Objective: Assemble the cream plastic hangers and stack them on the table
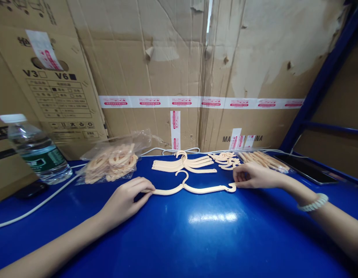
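Two bare hands work over a glossy blue bench (179, 247), one at each end of a pale, wood-coloured hanger (204, 190) in the centre of the frame. The hanger's curved hook points up, and its two arms spread left and right from the middle. The left hand (125, 199), left of centre, has its grip closed on the tip of the hanger's left arm, thumb below and fingers above. The right hand (258, 175), right of centre, has curled fingers at the edge of a small hooked end piece (232, 188) on the hanger's right arm; whether its grip is pinching that piece, I cannot tell. A pale, ribbed bracelet (313, 204) circles the right wrist.

Just above the hanger in the frame lies a fanned stack of similar hangers (167, 166). To the right of the stack are a pile of small curved pieces (225, 159), then a bundle of thin rods (260, 159) in clear plastic, then a dark phone (307, 168). At the left, a clear bag (115, 162) holds more pale pieces, and a water bottle (41, 150) with a white cap and green label stands beyond it, near the left edge. A white cable (51, 200) curves across the lower left. Cardboard (150, 77) fills the upper frame, crossed by white and red tape (132, 101).
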The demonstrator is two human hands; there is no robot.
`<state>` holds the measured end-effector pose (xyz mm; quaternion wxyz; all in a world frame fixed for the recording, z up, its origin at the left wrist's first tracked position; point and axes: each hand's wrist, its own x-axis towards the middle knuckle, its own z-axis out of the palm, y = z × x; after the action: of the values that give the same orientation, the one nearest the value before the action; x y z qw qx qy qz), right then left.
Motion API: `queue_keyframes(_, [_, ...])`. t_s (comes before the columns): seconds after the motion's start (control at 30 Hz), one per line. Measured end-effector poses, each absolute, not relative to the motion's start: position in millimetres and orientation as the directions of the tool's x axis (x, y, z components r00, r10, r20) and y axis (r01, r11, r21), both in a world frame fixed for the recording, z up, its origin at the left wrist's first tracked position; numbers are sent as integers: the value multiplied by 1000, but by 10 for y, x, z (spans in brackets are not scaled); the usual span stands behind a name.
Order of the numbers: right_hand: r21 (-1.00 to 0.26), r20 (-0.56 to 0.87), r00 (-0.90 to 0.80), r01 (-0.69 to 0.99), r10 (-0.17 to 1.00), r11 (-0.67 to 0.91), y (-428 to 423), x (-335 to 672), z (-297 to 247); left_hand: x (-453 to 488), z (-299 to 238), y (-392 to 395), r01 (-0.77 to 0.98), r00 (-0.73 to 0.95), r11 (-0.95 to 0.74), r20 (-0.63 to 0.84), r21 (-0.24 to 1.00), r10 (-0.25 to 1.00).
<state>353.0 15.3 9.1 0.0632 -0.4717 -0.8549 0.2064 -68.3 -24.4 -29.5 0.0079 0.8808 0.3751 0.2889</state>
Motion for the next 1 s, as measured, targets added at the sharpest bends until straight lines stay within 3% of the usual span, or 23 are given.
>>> queue_keyframes(0.5, [-413, -131, -526, 799, 840, 436, 151, 3639, 176, -664, -257, -268, 684, 506, -701, 563, 200, 654])
queue_keyframes(1.0, [-313, -90, -486, 842, 869, 438, 204, 3662, 133, -695, -278, -239, 700, 489, -684, 559, 206, 669])
